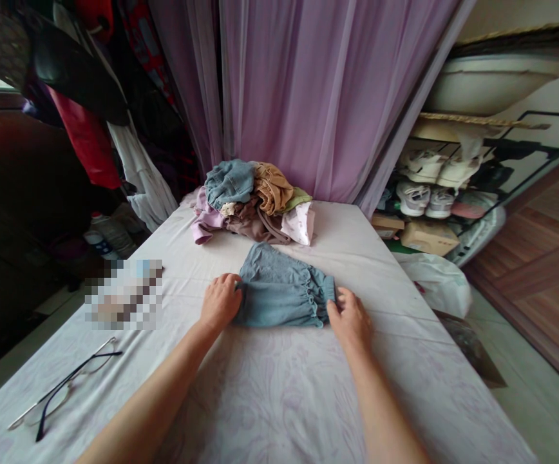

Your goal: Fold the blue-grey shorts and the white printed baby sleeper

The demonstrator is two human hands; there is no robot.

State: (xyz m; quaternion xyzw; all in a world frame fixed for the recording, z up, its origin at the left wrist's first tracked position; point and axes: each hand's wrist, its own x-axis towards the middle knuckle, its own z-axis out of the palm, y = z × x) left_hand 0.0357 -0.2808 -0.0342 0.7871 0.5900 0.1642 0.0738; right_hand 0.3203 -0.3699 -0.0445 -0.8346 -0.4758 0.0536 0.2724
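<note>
A blue-grey garment with a gathered, frilled elastic waistband [279, 290] lies folded on the bed-like surface [279, 386], its waistband to the right. My left hand [221, 299] is closed on its left edge, the fingertips partly hidden by the cloth. At the waistband end, my right hand [351, 317] pinches the edge between thumb and curled fingers. Just beyond it sits a heap of crumpled clothes [255, 222], with blue, tan, brown, pink, green and white pieces.
Glasses [62, 386] lie at the left, near a blurred-out object [125, 296]. A purple curtain [299, 90] hangs behind the heap. To the right are shoes [424, 187] on a rack, cardboard boxes [429, 237] and a plastic bag [441, 283]. Clothes and bags [84, 135] hang at left.
</note>
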